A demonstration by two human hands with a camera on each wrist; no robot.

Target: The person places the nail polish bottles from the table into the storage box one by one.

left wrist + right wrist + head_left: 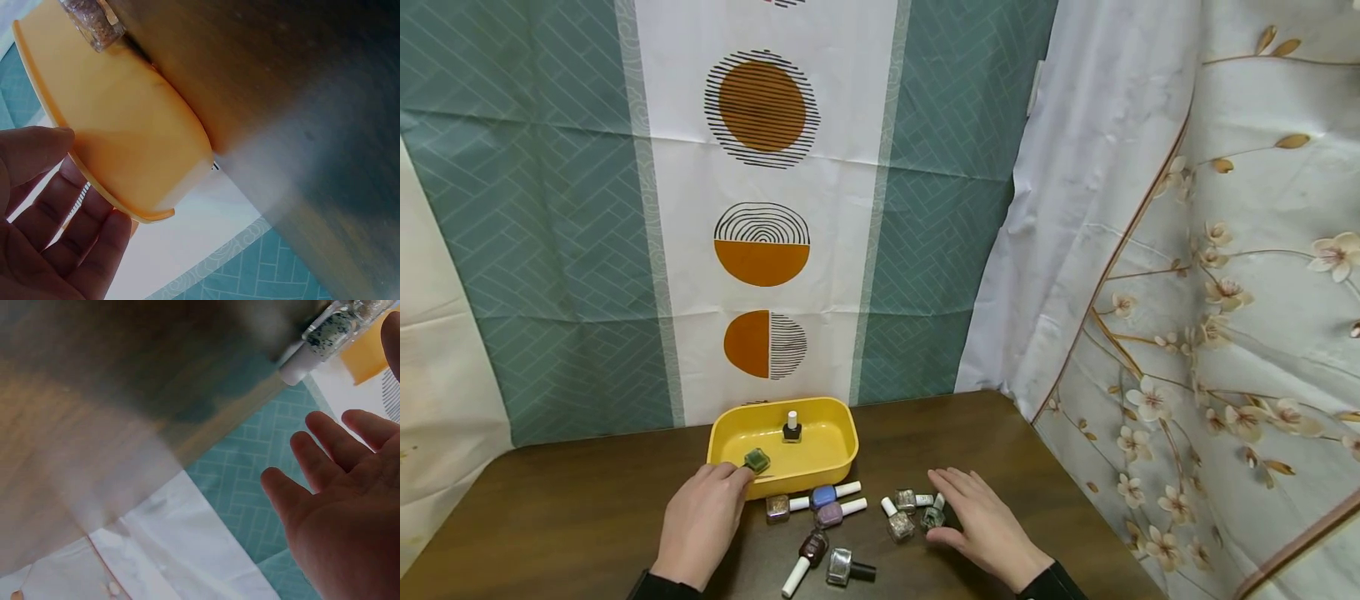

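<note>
Left-wrist view's bottle (97, 26) cropped; sleeves (664, 587) too

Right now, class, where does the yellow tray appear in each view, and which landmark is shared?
Head: yellow tray, low, left of centre.
Left wrist: tray at upper left, rim pinched by the left hand.
Right wrist: tray partly visible, upper right.
Shared landmark: teal brick-patterned cloth.

The yellow tray (820, 446) sits upright, a black bottle (792, 432) standing inside and a green bottle (757, 460) in its near left corner. Outside, seven bottles (830, 514) lie on their sides, one black-capped, the rest white-capped, with a flecked bottle (932, 517) rightmost
</note>
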